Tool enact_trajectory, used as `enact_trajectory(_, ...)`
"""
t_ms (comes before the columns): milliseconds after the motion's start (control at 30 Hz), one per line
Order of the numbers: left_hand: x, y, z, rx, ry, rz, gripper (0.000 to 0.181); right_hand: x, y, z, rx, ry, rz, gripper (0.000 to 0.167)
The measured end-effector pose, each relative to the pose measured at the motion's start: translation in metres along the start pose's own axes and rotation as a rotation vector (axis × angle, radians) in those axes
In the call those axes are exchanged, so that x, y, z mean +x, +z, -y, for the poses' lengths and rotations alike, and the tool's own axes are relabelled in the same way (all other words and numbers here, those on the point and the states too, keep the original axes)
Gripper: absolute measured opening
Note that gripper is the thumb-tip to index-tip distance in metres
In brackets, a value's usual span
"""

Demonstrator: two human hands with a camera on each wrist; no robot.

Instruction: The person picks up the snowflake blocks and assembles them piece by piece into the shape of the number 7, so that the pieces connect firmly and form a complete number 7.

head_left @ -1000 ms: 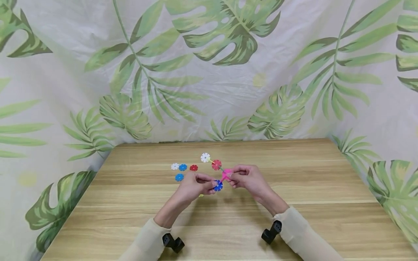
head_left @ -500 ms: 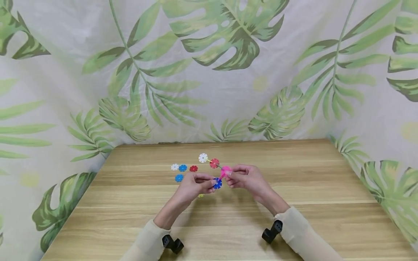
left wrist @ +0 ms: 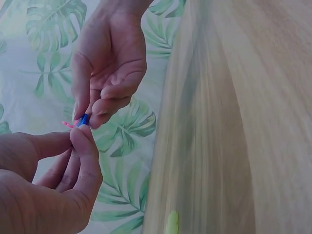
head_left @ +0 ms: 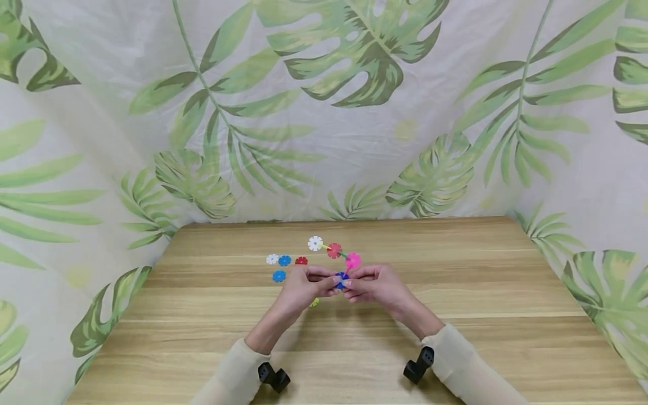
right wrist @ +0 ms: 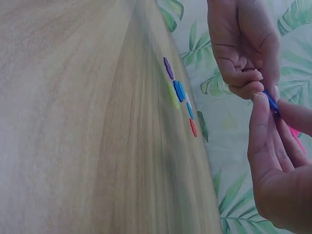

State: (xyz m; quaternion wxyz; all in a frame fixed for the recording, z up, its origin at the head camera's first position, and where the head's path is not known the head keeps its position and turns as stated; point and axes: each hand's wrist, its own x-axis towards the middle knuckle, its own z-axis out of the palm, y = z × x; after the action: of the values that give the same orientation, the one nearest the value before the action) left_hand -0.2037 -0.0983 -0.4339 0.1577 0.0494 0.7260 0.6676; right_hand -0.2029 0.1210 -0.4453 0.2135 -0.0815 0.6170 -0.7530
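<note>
Behind the bench [head_left: 506, 304], which has a wood-grain top with light and darker brown bands, there hangs a whitish cloth [head_left: 349, 146] with some soft folds. On it are printed large green leaves [head_left: 377, 84]. The light is soft and rather even.

The blue disc [head_left: 341, 276] is partly covered at nine o'clock by the left hand [head_left: 302, 287] and at three by the right hand [head_left: 381, 287]. At eight o'clock from it, the yellow disc [head_left: 315, 302] is partly hidden. In the left wrist view, a yellow-green piece [left wrist: 172, 223] is cut off at six o'clock.
</note>
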Motion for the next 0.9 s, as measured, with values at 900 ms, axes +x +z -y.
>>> enact_trajectory(900, -0.015, -0.103, 0.038, 0.773, 0.078, -0.194, 0.024, -0.012, -0.023, -0.002, -0.054, -0.009, -0.032, 0.014)
